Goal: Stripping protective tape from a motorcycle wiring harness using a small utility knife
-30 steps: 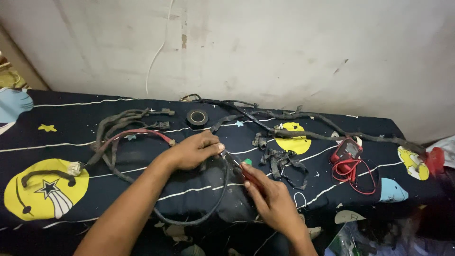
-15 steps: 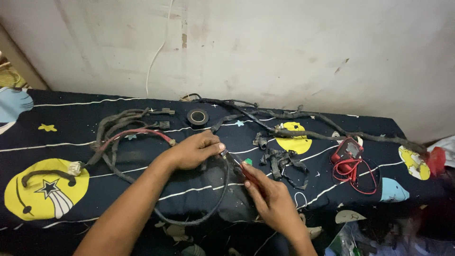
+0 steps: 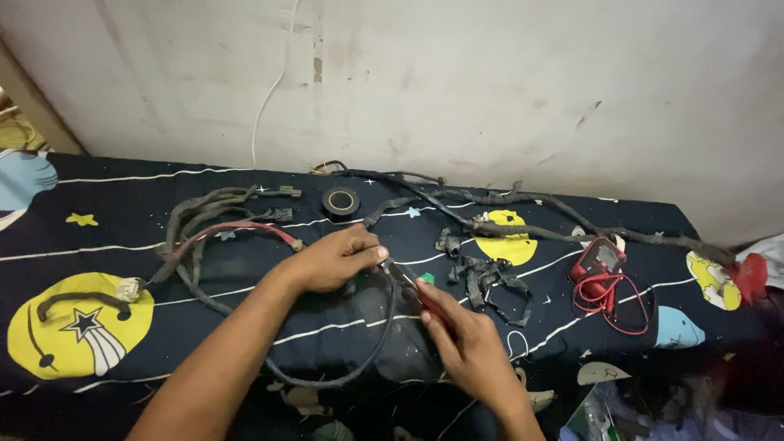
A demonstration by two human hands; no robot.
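My left hand (image 3: 333, 258) pinches the end of a black wire harness cable (image 3: 371, 356) that loops down over the dark bedsheet (image 3: 98, 220). My right hand (image 3: 465, 347) grips a red-handled tool (image 3: 431, 307), its metal tip (image 3: 394, 269) touching the cable end right by my left fingertips. A small green piece (image 3: 425, 278) shows next to the tool. Both hands meet near the middle of the sheet.
A bundle of black and red wires (image 3: 214, 226) lies to the left, a roll of black tape (image 3: 340, 201) behind the hands. Scraps of stripped tape (image 3: 483, 276) and a long harness (image 3: 539, 224) lie to the right, beside a red multimeter (image 3: 600, 260) with red leads.
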